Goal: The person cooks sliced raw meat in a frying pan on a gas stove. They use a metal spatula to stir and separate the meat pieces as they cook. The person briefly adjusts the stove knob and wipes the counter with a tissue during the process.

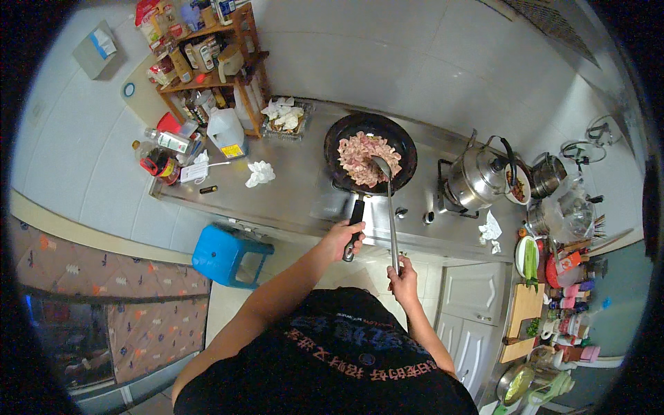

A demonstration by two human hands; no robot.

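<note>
A black frying pan (pixel 333 150) sits on the hob with a heap of sliced, pinkish meat (pixel 360 155) spread over its middle. My left hand (pixel 342 239) is wrapped around the pan's black handle (pixel 357 213). In my right hand (pixel 403 280) is the end of a long metal ladle (pixel 392 223). The ladle's bowl (pixel 382 167) rests among the meat at the right side of the pan. The burner beneath the pan is hidden.
Right of the pan, a metal kettle (pixel 474 176) stands on another burner, beside a white bowl of food (pixel 519 185). Crumpled tissue (pixel 260 174) and a plastic jug (pixel 225 129) lie to the left. A blue stool (pixel 220 257) stands below the counter. A cutting board (pixel 523 311) is at right.
</note>
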